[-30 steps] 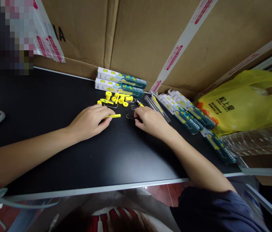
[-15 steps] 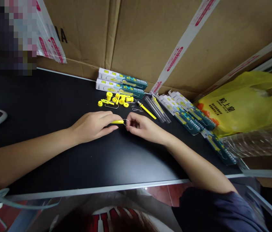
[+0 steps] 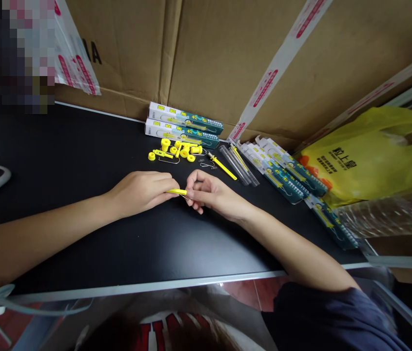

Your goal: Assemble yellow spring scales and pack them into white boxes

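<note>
Black desk (image 3: 81,146) w/ cardboard (image 3: 209,58) behind: thin yellow rod (image 3: 176,191) is held just above desk centre, pinched in left hand (image 3: 142,190) fingertips; right hand (image 3: 211,194) fingers closed on its other end, hands nearly touching. Beyond them: loose yellow parts (image 3: 178,148), two boxed packs (image 3: 184,124); more packs (image 3: 286,175) & yellow bag (image 3: 370,151) to the right.
</note>
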The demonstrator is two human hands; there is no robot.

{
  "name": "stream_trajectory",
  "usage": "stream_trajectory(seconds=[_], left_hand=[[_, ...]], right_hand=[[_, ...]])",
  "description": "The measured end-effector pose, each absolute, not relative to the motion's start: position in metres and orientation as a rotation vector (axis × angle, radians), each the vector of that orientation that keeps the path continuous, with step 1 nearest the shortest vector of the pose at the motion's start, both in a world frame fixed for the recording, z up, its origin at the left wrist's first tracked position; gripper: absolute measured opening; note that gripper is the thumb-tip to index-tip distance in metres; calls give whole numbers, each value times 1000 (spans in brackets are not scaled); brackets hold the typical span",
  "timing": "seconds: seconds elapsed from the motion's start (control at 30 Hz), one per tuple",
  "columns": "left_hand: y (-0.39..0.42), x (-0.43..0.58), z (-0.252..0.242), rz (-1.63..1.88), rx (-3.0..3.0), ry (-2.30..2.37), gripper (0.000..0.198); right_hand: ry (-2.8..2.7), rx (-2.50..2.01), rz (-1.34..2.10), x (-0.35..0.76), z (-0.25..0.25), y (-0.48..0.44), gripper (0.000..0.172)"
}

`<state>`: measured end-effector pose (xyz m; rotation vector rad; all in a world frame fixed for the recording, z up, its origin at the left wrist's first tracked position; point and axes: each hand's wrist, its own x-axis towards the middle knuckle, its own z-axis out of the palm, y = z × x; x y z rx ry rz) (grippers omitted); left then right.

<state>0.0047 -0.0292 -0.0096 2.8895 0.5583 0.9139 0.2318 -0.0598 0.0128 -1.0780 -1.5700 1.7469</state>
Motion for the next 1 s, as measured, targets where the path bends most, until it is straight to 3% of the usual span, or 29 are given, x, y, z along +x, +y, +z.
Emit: stream_trajectory(seconds=[0.3,0.73,1.0], left_hand=[[-30,4,-10,770,2811,792,21],[-38,8,-5,672,2531,1035,38],[-40,10,6,550,2317,1141,30]], right_hand=[[-2236,-1064,820,234,8,-64,11],[-2283,-1122,396,236,-3,-56,17],[-2297,-970,256,237,-9,-56,18]])
